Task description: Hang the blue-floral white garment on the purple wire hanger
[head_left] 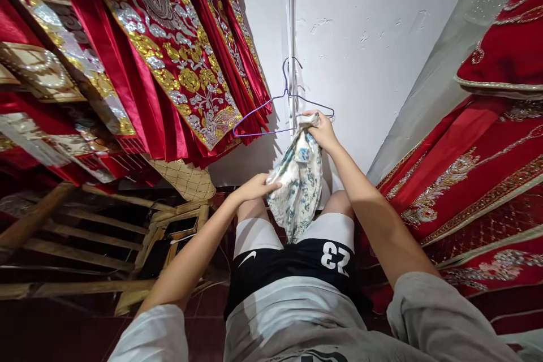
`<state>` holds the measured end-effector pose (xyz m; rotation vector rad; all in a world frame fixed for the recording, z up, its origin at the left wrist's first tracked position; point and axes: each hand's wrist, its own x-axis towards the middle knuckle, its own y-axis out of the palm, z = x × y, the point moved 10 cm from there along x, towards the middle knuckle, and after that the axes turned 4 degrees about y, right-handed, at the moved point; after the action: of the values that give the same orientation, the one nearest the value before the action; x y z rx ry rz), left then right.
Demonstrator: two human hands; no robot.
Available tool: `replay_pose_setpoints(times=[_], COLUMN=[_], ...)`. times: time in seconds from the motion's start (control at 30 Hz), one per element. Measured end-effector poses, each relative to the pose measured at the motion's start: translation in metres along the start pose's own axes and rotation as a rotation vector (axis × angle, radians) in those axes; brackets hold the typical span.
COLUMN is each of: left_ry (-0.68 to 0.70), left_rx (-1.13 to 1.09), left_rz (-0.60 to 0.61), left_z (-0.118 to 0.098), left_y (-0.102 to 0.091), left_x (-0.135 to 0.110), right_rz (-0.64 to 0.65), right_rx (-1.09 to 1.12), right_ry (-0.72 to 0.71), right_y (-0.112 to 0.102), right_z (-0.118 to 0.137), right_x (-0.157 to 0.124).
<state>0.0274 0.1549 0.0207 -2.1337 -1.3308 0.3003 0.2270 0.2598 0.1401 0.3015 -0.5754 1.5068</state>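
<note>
A white garment with a blue-green floral print (299, 198) hangs bunched in front of my knees. My right hand (323, 131) pinches its gathered upper edge. My left hand (257, 187) grips its left side, thumb lying over the white cloth. Behind the garment's top is a purple wire hanger (258, 107), its hook pointing up beside a white pipe on the wall. The hanger's lower bar passes behind the cloth near my right fingers; whether those fingers also grip it, I cannot tell.
Red garments with gold and silver embroidery (186, 68) hang at the left, above a bamboo chair-like frame (102, 220). More red beaded garments (462, 181) hang at the right beside a translucent cover (428, 79). A white wall (360, 5) stands ahead.
</note>
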Motion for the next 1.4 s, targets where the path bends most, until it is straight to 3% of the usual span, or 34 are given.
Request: replay_pose_setpoints(times=[0.1,0.17,0.3,0.47,0.57,0.67,0.77,0.83,0.9,1.0,1.1,1.2,1.33,1.4], left_ry=[-0.005,-0.023,-0.082,-0.058,0.045,0.268,0.355,0.361,0.375,0.336,0.265,0.297,0.367,0.385], left_rx=[0.281,0.391,0.362,0.107,0.057,0.236,0.264,0.191,0.110,-0.027,-0.164,-0.097,0.065,0.092], left_rz=[-0.075,-0.163,-0.394,-0.560,-0.535,-0.494,-0.631,-0.704,-0.709,-0.677,-0.667,-0.626,-0.609,-0.603], left_z=[0.004,0.007,0.018,0.012,-0.015,-0.061,-0.084,-0.087,-0.089,-0.088,-0.083,-0.087,-0.090,-0.089], left_y=[-0.039,-0.067,-0.121,-0.164,-0.166,-0.153,-0.156,-0.164,-0.168,-0.169,-0.164,-0.155,-0.155,-0.157], left_x=[-0.006,-0.009,-0.008,0.021,0.043,0.054,0.049,0.047,0.047,0.049,0.049,0.051,0.052,0.053], right_rz=[0.053,0.090,0.121,0.162,0.176,0.250,0.267,0.181,0.020,-0.175,-0.133,-0.108,-0.222,-0.203], right_rx=[-0.125,-0.246,-0.348,-0.305,-0.304,-0.296,-0.229,-0.212,-0.263,-0.378,-0.436,-0.490,-0.498,-0.479], right_ry=[0.198,0.237,0.113,0.101,0.112,0.076,0.004,-0.072,-0.145,-0.136,0.025,0.120,-0.011,-0.050], right_y=[0.015,0.019,0.007,-0.007,-0.008,0.002,0.003,-0.012,-0.041,-0.086,-0.109,-0.120,-0.132,-0.130], right_z=[-0.048,-0.067,-0.061,-0.039,-0.030,-0.019,0.001,0.017,0.027,0.020,-0.012,-0.031,-0.019,-0.018], right_x=[0.019,0.019,0.007,-0.011,-0.022,-0.034,-0.042,-0.039,-0.032,-0.014,0.008,0.015,0.013,0.015])
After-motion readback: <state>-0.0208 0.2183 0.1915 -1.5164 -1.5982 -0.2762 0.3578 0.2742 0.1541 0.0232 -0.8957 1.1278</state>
